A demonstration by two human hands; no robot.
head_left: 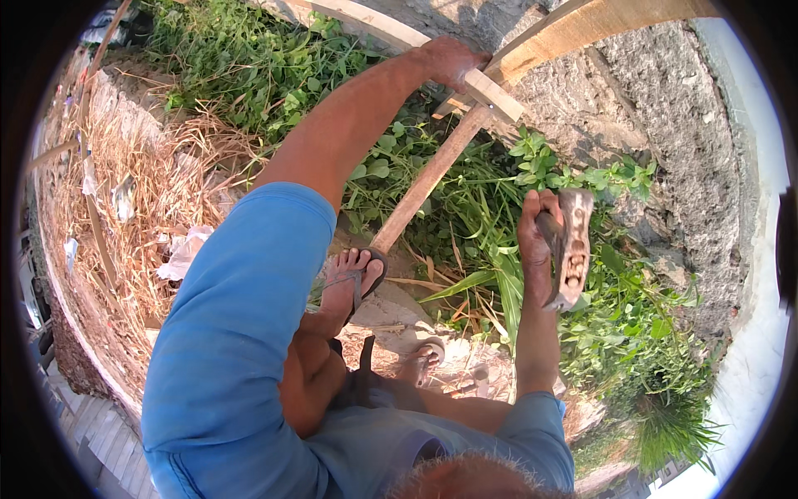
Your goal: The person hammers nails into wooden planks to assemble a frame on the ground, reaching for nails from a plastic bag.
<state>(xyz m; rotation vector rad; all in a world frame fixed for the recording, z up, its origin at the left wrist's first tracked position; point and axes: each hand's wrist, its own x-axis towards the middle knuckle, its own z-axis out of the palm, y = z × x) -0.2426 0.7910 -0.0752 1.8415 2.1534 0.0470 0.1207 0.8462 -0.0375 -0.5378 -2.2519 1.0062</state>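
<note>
We see the left hand [449, 60] stretched out to the top of the view, its fingers wrapped over a short pale wooden batten [492, 93] where it meets a slanting wooden brace [428, 179] and a broad plank [582, 29] running along the rough grey wall [665, 108]. The grip there is closed around the wood, pressing it down.

The right hand [536, 241] is raised near the middle right, fingers curled tight about the handle of a worn hammer [572, 245], whose rusty, mortar-crusted head stands upright beside the thumb. The hammer sits well apart from the batten, above the green weeds [515, 216] that grow at the foot of the wall.

Below, two sandalled feet [359, 279] rest on pale rubble [391, 312]. To the left lies dry straw [158, 183], and scattered in it are a few crumpled white scraps of paper or wrapper [183, 254], one near the blue sleeve [249, 316], smaller ones further up by the straw's edge; whether they carry print we cannot tell.
</note>
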